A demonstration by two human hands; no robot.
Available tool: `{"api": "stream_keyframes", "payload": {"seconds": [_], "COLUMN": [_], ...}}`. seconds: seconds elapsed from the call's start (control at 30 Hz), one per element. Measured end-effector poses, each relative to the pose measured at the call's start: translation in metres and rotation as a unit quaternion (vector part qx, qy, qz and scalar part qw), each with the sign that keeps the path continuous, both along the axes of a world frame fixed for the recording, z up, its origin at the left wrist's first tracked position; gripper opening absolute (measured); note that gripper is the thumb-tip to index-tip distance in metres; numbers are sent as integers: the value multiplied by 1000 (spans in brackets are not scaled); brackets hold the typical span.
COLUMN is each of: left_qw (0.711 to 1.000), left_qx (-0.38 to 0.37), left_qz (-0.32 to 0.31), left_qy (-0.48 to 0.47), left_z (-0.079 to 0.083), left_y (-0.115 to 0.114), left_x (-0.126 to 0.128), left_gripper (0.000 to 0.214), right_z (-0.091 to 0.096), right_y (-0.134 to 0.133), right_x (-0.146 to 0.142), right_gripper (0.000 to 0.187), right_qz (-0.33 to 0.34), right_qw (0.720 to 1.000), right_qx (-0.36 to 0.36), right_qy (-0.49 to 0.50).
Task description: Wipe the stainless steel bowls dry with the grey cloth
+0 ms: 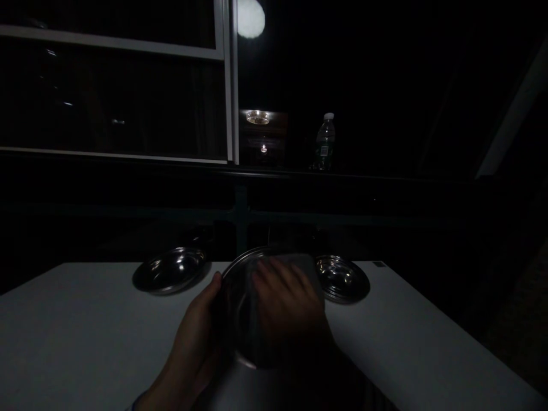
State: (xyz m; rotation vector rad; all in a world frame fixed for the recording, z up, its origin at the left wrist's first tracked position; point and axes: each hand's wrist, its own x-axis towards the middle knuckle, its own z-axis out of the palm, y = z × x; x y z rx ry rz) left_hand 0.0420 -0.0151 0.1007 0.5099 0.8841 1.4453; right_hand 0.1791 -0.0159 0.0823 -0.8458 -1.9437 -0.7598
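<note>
My left hand (197, 334) grips the left side of a shiny metal bowl (240, 319), its thumb at the rim. The bowl is held tilted above the white table, its inside facing me. My right hand (291, 299) presses a dark grey cloth (310, 268) against the inside of the bowl, its fingers close together over the cloth. The right hand is blurred, and much of the bowl's right side is hidden behind hand and cloth.
On the white table (85, 337), a metal bowl (171, 271) sits at the back left. Several stacked-looking metal bowls (342, 279) are at the back right. Behind the table, a plastic bottle (325, 142) stands on a dark ledge by the window frame (231, 85). The scene is dim.
</note>
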Motion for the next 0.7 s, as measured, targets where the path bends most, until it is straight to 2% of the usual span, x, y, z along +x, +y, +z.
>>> {"api": "stream_keyframes", "payload": {"seconds": [0.1,0.23,0.3,0.43,0.5,0.57,0.63,0.7], "left_qw": [1000,999,999,999,999,999,999,999], "left_qx": [11,11,17,-18,-24,-6,3,-1], "left_qz": [-4,-27,-31,-28,-33,-39,-35,-12], "left_qy": [9,30,33,6,-13,-35,-42,-35], "left_z": [-3,0,2,1,-1,-3,-3,-1], "left_y": [-1,-1,-2,-3,-3,-2,-2,-2], "left_x": [-1,0,1,1,1,3,5,6], "left_gripper": [13,17,16,16,18,17,15,15], "right_z": [1,6,4,-8,-11,-8,-4,-3], "right_y": [-1,6,4,-4,-2,5,11,12], "right_x": [-2,9,5,-16,-17,-8,4,7], "right_gripper": [36,37,37,32,32,34,37,39], "right_qz": [36,2,-2,55,66,35,-9,-28], "right_qw": [997,998,998,997,996,999,998,997], "right_qx": [-11,-52,-49,-37,-32,-26,-55,-62], "right_qy": [-64,32,45,-50,-59,-22,19,31]}}
